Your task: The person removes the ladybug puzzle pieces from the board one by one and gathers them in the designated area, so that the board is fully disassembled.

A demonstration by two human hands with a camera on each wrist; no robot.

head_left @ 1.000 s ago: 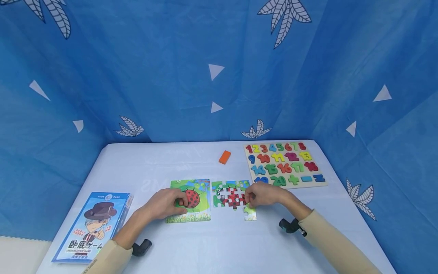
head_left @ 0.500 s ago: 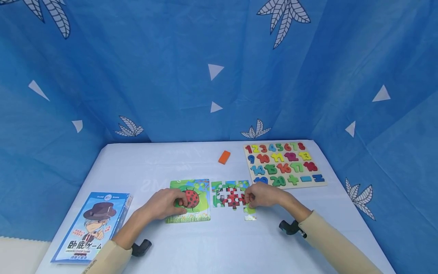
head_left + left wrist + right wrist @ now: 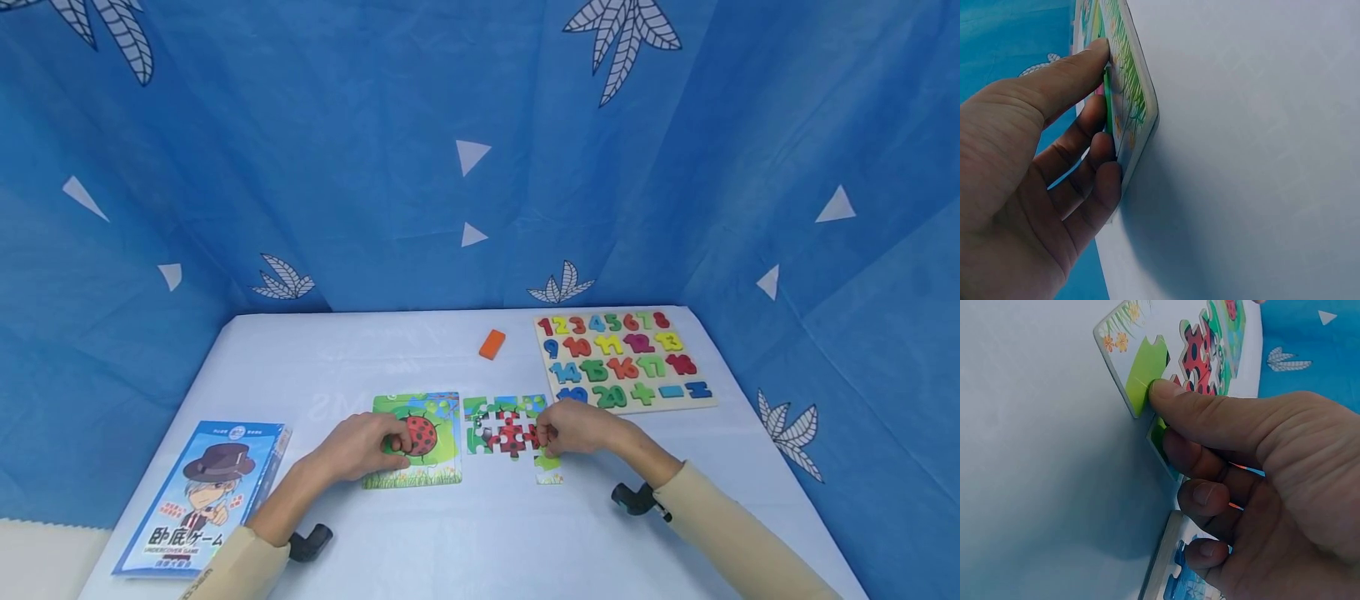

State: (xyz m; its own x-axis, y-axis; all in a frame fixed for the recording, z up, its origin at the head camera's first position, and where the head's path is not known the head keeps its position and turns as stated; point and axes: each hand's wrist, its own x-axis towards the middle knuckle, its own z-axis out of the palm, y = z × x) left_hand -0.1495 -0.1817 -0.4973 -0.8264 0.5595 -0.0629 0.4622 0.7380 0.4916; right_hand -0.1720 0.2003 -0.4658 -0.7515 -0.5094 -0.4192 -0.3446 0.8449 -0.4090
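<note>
In the head view my left hand (image 3: 363,446) rests on the left side of a square ladybug puzzle board (image 3: 442,417). Its thumb and fingers curve loosely, with fingertips touching the board's surface in the left wrist view. Just right of the board lies a partly joined ladybug jigsaw (image 3: 512,433). At its right edge, my right hand (image 3: 577,423) pinches a puzzle piece that its fingers mostly cover. The right thumb touches the green corner of a flowered puzzle piece (image 3: 1138,369), and curled fingertips meet another green piece (image 3: 1159,440) beside it.
A wooden number board (image 3: 622,362) stands behind the right hand. An orange block (image 3: 492,344) lies toward the back. The blue boxed game (image 3: 202,500) is at the left front, on the white table (image 3: 465,542). Blue cloth (image 3: 480,167) hangs round the table.
The flowered corner piece under my right fingers has shifted slightly, sitting a little straighter. My left hand has hardly moved.
</note>
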